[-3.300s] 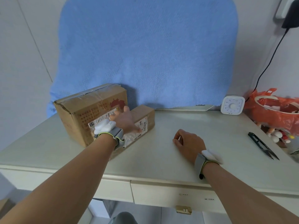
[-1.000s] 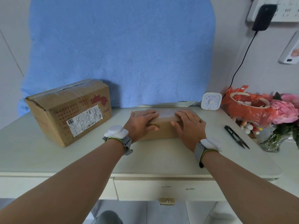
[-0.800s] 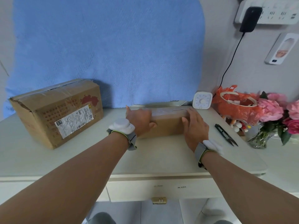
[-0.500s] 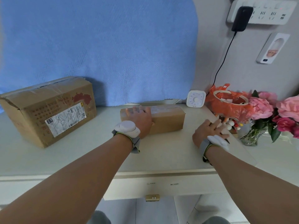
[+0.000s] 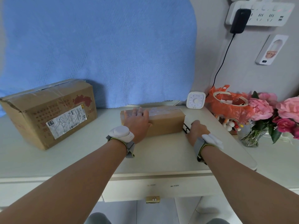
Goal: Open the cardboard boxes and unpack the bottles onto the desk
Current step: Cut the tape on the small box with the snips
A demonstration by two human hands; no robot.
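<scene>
— Which step is this?
— Cutting open the small box (image 5: 161,122), mid-frame on the worktop (image 5: 80,152). The left hand (image 5: 137,122) lies flat, pinning it; the right hand (image 5: 196,129) seems clenched on black snips (image 5: 185,128) by its end.
— Next?
— Likely slitting the taped top. The big box (image 5: 48,113) sits sealed at left.

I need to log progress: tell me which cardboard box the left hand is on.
The small box mid-desk: the left hand lies flat on its taped top. The large box, bearing a shipping label, stands untouched at the far left.
</scene>
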